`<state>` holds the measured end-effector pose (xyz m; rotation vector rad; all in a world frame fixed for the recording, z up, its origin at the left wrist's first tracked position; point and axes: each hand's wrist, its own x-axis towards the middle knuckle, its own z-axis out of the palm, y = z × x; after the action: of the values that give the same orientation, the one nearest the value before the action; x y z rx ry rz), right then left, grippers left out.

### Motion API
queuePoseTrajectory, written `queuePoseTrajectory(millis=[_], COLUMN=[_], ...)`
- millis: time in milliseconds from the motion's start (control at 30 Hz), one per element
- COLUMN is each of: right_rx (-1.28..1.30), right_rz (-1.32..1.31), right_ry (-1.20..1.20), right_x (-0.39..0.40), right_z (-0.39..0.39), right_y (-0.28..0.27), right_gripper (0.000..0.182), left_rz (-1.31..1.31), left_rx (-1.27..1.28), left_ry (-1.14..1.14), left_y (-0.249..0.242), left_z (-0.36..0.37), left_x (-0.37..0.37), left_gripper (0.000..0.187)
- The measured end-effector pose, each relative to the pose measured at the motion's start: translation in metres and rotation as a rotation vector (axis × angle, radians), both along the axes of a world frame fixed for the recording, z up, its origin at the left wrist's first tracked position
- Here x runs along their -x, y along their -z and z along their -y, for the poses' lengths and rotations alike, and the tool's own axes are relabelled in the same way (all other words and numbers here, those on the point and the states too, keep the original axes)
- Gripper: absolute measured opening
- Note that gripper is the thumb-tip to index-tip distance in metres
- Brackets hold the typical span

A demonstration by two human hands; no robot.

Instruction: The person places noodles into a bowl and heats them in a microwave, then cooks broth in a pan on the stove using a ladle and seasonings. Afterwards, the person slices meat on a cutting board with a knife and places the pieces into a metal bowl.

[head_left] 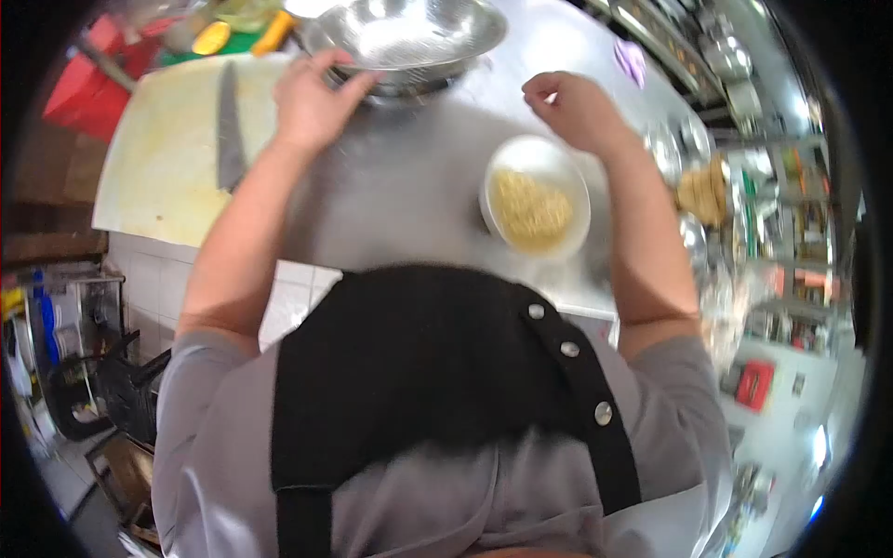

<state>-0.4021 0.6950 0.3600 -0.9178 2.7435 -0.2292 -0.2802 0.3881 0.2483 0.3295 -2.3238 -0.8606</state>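
Observation:
My left hand (316,98) is at the near left rim of a shiny metal bowl (409,37), its thumb and fingers closed on the edge. The bowl's inside looks bare, and another metal rim shows beneath it. My right hand (577,107) hovers over the steel table, right of the metal bowl. Its fingers are curled into a pinch, and nothing shows between them. Just below that hand stands a white bowl (498,209) with a pale yellow, finely chopped or grated food (535,209) in it.
A knife (229,130) lies on a yellowed cutting board (163,149) at the left. Behind it are a red container (88,88), a cut yellow piece (211,38) and an orange-handled item (274,33). A purple cloth-like item (631,61) lies at the far right. Metal bowls (662,153) line the right side.

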Motion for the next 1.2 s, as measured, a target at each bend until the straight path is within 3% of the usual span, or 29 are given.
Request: queuePoseTrajectory(millis=[33,133,233,300,533,633,733,833,933,1033,1133,1200], right_rx=[-0.137,-0.318,-0.302,-0.267,0.118,0.059,-0.097,0.027,-0.077,-0.159,0.068,-0.022], right_rz=[0.124,0.088,0.003,0.028,0.048,0.160,0.068,-0.081,-0.175,0.074,0.221,0.188], right_ry=[0.016,-0.193,-0.211,-0.135,0.115,0.281,0.170,-0.122,-0.225,0.006,0.175,0.158], right_x=[-0.008,-0.059,-0.067,-0.068,-0.076,-0.079,-0.077,-0.079,-0.076,-0.079,-0.080,-0.079], right_z=[-0.016,-0.053,-0.077,-0.076,-0.093,-0.091,-0.106,-0.112,-0.102,-0.082,-0.082,-0.089], right_y=[-0.015,-0.009,0.060,0.062,0.021,0.007,0.024,0.042,0.093,0.072,0.046,0.054], right_gripper=[0.041,0.046,0.051,0.051,0.033,0.034,0.050,0.057,0.071,0.066,0.058,0.054], left_rz=[0.074,0.034,-0.057,-0.087,-0.183,-0.172,-0.112,-0.082,-0.063,-0.030,0.138,0.266], left_rx=[0.146,0.112,0.143,0.181,0.045,0.096,0.061,0.016,-0.027,-0.033,-0.122,-0.265], left_ry=[0.028,-0.004,-0.093,-0.137,0.185,0.239,0.277,0.323,0.386,0.417,0.416,0.456], left_y=[0.004,0.009,0.005,0.000,-0.029,-0.027,-0.026,-0.023,-0.017,-0.011,-0.008,-0.002], left_z=[-0.002,-0.013,-0.027,-0.036,-0.080,-0.092,-0.097,-0.101,-0.106,-0.108,-0.109,-0.113], left_x=[-0.001,-0.006,-0.026,-0.040,-0.062,-0.061,-0.065,-0.063,-0.058,-0.055,-0.053,-0.050], left_gripper=[0.038,0.049,0.059,0.063,0.043,0.037,0.034,0.035,0.035,0.036,0.036,0.038])
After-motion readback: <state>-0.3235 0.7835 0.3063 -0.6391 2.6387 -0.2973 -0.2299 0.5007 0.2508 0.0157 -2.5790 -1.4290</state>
